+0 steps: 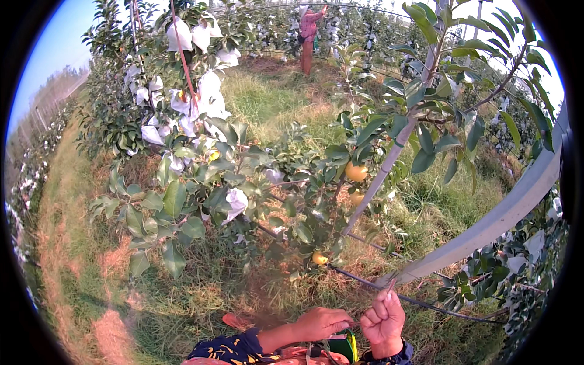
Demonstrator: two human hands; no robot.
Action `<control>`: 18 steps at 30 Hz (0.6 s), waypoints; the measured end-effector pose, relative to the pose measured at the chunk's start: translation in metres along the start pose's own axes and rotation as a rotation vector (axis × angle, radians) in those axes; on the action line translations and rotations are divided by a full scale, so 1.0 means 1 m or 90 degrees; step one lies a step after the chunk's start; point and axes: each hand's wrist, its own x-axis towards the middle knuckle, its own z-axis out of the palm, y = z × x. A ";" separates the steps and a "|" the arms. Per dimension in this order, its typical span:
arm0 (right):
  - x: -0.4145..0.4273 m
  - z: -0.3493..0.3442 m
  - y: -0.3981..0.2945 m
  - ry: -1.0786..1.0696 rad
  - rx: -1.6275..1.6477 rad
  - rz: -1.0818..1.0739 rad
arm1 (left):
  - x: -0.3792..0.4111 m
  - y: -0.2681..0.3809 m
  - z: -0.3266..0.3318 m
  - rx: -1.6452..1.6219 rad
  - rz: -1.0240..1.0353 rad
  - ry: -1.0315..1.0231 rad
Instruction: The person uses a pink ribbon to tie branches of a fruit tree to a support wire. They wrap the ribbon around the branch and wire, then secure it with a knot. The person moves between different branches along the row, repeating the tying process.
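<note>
Both hands are near the bottom of the view, in front of the body. My right hand (383, 315) is raised with its fingers curled, a thin strip between thumb and forefinger. Close to its left, my left hand (321, 323) pinches something thin and dark at its fingertips, too small to name. Below them a green and yellow pouch (349, 346) hangs at my waist. Yellow apples (356, 172) hang on the fruit tree ahead, one (319, 258) low by a dark hose (356, 277). White fruit bags (236, 203) cover other fruit.
A pale post (483, 232) slants up on the right, and a thinner pole (383, 169) leans among the branches. Leafy twigs (173, 223) reach out at left. Grass (264, 100) covers the ground. Another person (308, 39) stands at trees in the background.
</note>
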 end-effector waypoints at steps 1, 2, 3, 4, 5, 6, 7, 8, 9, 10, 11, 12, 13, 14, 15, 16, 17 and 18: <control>0.000 0.001 -0.001 0.007 -0.003 -0.006 | -0.001 -0.001 0.000 0.006 -0.006 0.001; 0.001 -0.001 -0.001 0.011 0.004 -0.010 | -0.002 -0.003 0.001 0.012 -0.011 0.000; 0.001 -0.004 -0.002 0.015 0.010 -0.013 | -0.003 -0.004 0.001 0.017 -0.015 0.000; 0.002 -0.005 -0.002 0.018 0.017 -0.016 | -0.003 -0.004 0.001 0.014 -0.016 0.004; 0.002 -0.005 -0.002 0.015 0.011 -0.016 | -0.003 -0.003 0.000 0.011 -0.017 0.009; 0.002 -0.005 -0.002 0.011 0.004 -0.015 | -0.003 -0.002 0.000 0.008 -0.018 0.013; 0.002 -0.005 -0.002 0.007 -0.002 -0.015 | -0.004 -0.003 0.000 0.016 -0.021 0.013; 0.002 -0.005 -0.002 0.014 0.008 -0.016 | -0.004 -0.003 0.001 0.023 -0.023 0.013; 0.003 -0.007 -0.002 0.021 0.018 -0.017 | -0.005 -0.004 0.001 0.031 -0.025 0.013; 0.003 -0.008 -0.002 0.028 0.028 -0.017 | -0.005 -0.005 0.001 0.033 -0.022 0.017; 0.004 -0.008 -0.002 0.033 0.024 -0.021 | -0.006 -0.005 0.001 0.036 -0.020 0.021; 0.004 -0.007 -0.003 0.038 0.020 -0.025 | -0.007 -0.006 0.002 0.038 -0.018 0.026; 0.004 -0.007 -0.003 0.044 0.016 -0.028 | -0.008 -0.007 0.002 0.034 -0.021 0.026; 0.003 -0.006 -0.004 0.046 0.020 -0.030 | -0.007 -0.008 0.003 0.030 -0.023 0.023; 0.003 -0.005 -0.005 0.048 0.023 -0.031 | -0.006 -0.007 0.002 0.025 -0.024 0.021; 0.002 -0.004 -0.006 0.050 0.027 -0.033 | -0.004 -0.005 0.002 0.014 -0.016 0.036; 0.002 -0.004 -0.007 0.050 0.025 -0.039 | -0.001 0.000 0.000 0.004 -0.009 0.052; 0.002 -0.005 -0.009 0.050 0.023 -0.045 | 0.001 0.003 -0.001 -0.006 -0.002 0.068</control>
